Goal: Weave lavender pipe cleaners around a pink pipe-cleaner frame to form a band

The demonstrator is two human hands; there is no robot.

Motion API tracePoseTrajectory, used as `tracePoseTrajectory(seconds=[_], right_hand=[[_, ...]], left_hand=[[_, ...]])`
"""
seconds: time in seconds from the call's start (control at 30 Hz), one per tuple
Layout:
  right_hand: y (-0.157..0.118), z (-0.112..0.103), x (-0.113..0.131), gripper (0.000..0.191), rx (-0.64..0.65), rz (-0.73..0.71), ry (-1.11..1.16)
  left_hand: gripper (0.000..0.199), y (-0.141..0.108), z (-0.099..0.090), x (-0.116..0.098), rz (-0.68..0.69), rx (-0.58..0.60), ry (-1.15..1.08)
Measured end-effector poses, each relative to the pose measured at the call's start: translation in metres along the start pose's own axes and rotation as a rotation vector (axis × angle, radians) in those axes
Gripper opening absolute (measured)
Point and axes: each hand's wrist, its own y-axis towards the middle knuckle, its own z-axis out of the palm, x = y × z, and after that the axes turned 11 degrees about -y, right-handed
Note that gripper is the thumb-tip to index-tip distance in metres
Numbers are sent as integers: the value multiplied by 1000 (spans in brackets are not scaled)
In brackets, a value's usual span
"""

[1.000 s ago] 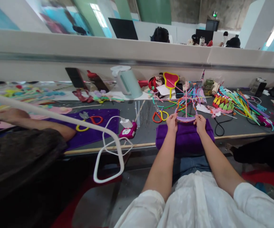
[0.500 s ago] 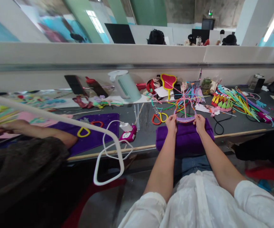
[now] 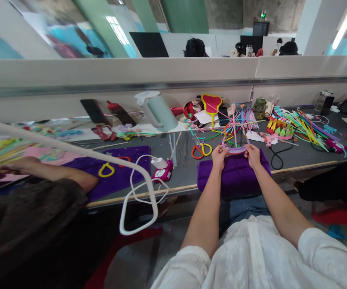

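Both hands hold a hoop-like frame of fuzzy pipe cleaners [image 3: 237, 150], pink, orange and lilac, with strands meeting at a point on its far side. My left hand [image 3: 219, 155] is closed on the near left of its rim. On the near right of the rim, my right hand [image 3: 253, 155] pinches the lilac part. Beneath the hands lies a folded purple cloth [image 3: 236, 172] at the table's front edge. Scissors with red and yellow handles [image 3: 201, 150] rest left of my left hand.
Farther back lie a red and yellow fan-shaped piece [image 3: 212, 105], a pale green kettle [image 3: 158, 110] and bundled pipe cleaners [image 3: 311, 128]. A glue gun [image 3: 269, 139] with a black cord is at right. A magenta power strip [image 3: 163, 171] sits left. A co-worker's arm [image 3: 55, 170] reaches in at far left.
My left hand has shifted its fingers slightly on the rim, and the frame has tilted a little. The camera view has shifted slightly.
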Motion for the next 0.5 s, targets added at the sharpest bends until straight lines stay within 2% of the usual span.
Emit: tracePoseTrajectory(seconds=[0.1, 0.3, 0.5], right_hand=[[0, 0, -1, 30, 3, -10, -18], [0, 3, -5, 28, -76, -60, -70], [-1, 2, -3, 27, -57, -50, -101]], left_hand=[[44, 2, 0, 2, 18, -34, 3], [44, 3, 1, 5, 91, -117, -12], [40, 1, 0, 1, 58, -66, 7]])
